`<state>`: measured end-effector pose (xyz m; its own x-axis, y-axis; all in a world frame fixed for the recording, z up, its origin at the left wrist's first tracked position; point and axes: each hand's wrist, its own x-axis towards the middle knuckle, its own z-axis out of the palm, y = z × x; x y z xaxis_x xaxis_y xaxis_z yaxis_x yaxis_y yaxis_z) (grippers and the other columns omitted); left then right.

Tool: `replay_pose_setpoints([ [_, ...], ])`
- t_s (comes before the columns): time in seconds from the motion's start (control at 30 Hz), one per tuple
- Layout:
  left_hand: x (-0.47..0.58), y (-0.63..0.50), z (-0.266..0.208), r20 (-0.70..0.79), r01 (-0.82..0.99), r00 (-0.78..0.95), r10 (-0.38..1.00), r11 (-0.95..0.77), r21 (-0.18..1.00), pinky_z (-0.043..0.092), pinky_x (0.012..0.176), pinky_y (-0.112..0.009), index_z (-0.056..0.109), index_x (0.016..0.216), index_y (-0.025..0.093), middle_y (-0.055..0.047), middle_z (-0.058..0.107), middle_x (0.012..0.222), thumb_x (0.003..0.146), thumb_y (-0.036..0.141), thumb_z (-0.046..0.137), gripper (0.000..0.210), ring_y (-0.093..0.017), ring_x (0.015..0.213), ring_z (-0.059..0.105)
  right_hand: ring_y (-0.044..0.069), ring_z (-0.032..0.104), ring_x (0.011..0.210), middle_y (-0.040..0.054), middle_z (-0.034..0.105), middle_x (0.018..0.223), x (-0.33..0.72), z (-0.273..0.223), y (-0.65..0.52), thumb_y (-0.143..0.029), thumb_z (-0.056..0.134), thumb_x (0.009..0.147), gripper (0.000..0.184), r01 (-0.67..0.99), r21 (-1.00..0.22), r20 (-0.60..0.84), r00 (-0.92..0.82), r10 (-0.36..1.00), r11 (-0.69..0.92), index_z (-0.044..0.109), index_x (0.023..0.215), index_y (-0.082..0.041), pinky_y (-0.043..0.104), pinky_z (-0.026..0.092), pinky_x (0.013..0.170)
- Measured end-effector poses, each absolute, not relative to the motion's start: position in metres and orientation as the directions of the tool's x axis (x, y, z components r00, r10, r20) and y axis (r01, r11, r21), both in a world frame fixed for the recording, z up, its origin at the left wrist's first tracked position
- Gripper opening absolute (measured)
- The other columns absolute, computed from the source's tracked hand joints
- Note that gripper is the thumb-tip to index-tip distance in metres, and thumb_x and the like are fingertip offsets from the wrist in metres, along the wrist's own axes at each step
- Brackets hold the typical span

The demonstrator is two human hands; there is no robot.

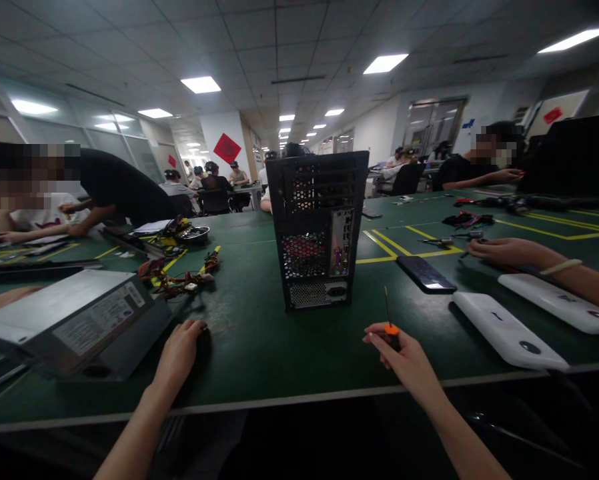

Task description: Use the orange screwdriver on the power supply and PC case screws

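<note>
A black computer tower (pixel 315 230) stands upright on the green table, its rear panel with vents and ports facing me. My right hand (pixel 402 353) is closed around a small screwdriver (pixel 391 329) with an orange and black handle, its thin shaft pointing up. The tool is in front of the tower and apart from it. My left hand (pixel 182 343) rests on the tabletop, its fingers loosely bent and apparently holding nothing; their undersides are hidden. Just left of it lies a silver power supply unit (pixel 94 320) with a white label.
Bundled cables (pixel 182 277) and a metal bowl (pixel 195 234) lie beyond the power supply. To the right are a phone (pixel 426 274), two white devices (pixel 509 330) and a co-worker's hand (pixel 499 252) near dark tools. More people sit or lean at tables around. The table's front edge (pixel 299 400) runs before me.
</note>
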<state>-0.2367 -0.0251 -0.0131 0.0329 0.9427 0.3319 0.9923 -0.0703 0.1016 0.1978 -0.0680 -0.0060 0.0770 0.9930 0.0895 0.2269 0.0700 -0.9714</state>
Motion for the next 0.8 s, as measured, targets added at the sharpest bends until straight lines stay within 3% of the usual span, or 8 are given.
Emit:
replay_pose_setpoints([
  [0.27, -0.256, -0.02, -0.012, 0.331, 0.996, 0.007, 0.944, -0.037, 0.087, 0.041, 0.073, -0.027, 0.058, 0.09, 0.02, -0.006, 0.06, 0.093, 0.08, 0.024, 0.031, 0.029, -0.018, 0.086, 0.055, 0.01, 0.048, 0.049, 0.0052, 0.063, 0.08, 0.197, -0.008, -0.067, -0.047, 0.054, 0.07, 0.035, 0.218, -0.974, 0.087, 0.096, 0.992, 0.064, 0.055, 0.091, -0.018, 0.024, 0.039, 0.044],
  [0.43, -0.264, 0.006, -0.005, 0.418, 0.996, -0.064, 0.906, 0.033, 0.081, 0.039, 0.083, -0.025, 0.054, 0.105, 0.017, -0.007, 0.056, 0.111, 0.078, 0.018, 0.03, 0.036, -0.018, 0.098, 0.053, 0.01, 0.047, 0.05, 0.0055, 0.063, 0.08, 0.196, -0.007, -0.068, -0.044, 0.053, 0.072, 0.033, 0.228, -0.972, 0.076, 0.101, 0.992, 0.051, 0.055, 0.092, -0.018, 0.024, 0.039, 0.045],
  [0.53, -0.271, 0.038, 0.001, 0.288, 0.991, -0.137, 0.948, 0.134, 0.031, 0.04, 0.081, -0.028, 0.051, 0.112, 0.017, -0.008, 0.054, 0.115, 0.071, 0.006, 0.031, 0.047, -0.019, 0.098, 0.053, 0.01, 0.048, 0.05, 0.0055, 0.063, 0.08, 0.196, -0.006, -0.068, -0.045, 0.054, 0.07, 0.034, 0.239, -0.97, 0.073, 0.114, 0.991, 0.043, 0.056, 0.091, -0.019, 0.024, 0.04, 0.046],
  [0.63, -0.275, 0.069, 0.002, 0.176, 0.981, -0.19, 0.966, 0.195, -0.009, 0.041, 0.079, -0.031, 0.053, 0.11, 0.015, -0.012, 0.057, 0.111, 0.071, 0.006, 0.032, 0.046, -0.023, 0.099, 0.053, 0.011, 0.048, 0.05, 0.0056, 0.063, 0.08, 0.198, -0.007, -0.067, -0.046, 0.054, 0.069, 0.034, 0.253, -0.967, 0.055, 0.126, 0.99, 0.022, 0.057, 0.09, -0.019, 0.025, 0.041, 0.046],
  [0.8, -0.283, 0.094, 0.004, 0.162, 0.98, -0.146, 0.976, 0.165, -0.111, 0.041, 0.076, -0.032, 0.062, 0.087, 0.013, -0.015, 0.06, 0.096, 0.075, 0.013, 0.03, 0.033, -0.023, 0.09, 0.056, 0.011, 0.049, 0.05, 0.0051, 0.063, 0.081, 0.201, -0.01, -0.066, -0.049, 0.052, 0.071, 0.035, 0.28, -0.96, 0.019, 0.092, 0.996, -0.008, 0.055, 0.091, -0.021, 0.025, 0.042, 0.047],
])
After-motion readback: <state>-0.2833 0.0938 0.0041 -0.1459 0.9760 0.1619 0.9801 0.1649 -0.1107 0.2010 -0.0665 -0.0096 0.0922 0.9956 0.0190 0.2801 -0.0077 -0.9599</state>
